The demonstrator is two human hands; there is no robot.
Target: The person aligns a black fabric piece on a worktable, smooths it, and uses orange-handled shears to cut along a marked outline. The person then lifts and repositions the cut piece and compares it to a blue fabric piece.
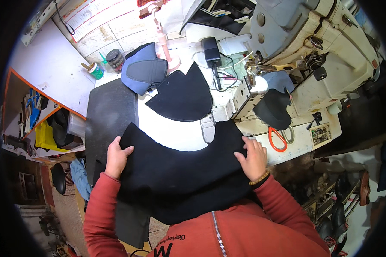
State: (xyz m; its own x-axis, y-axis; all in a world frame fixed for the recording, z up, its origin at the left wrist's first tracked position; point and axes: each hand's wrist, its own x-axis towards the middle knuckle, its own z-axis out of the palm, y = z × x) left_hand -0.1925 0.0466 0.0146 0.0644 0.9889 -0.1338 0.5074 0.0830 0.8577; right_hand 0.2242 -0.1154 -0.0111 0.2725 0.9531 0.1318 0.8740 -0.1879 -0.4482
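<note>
A large black fabric piece [180,175] with a deep curved cutout on its far side spans from the table edge to my lap. Its left end is gripped by my left hand [117,157], thumb on top and fingers at the edge. My right hand [254,159] grips the right end in the same way, with a beaded bracelet at the wrist. Just beyond lies a smaller black fabric piece [184,96] with a notched top. A blue-grey and black padded piece [145,69] rests farther back on the left.
An industrial sewing machine [326,55] fills the right side. Orange-handled scissors [278,140] lie beside a dark cut piece [273,107]. At the back are a black power adapter [210,51], a pink stand [164,45] and a dark jar [115,60]. Open shelves [43,115] stand left.
</note>
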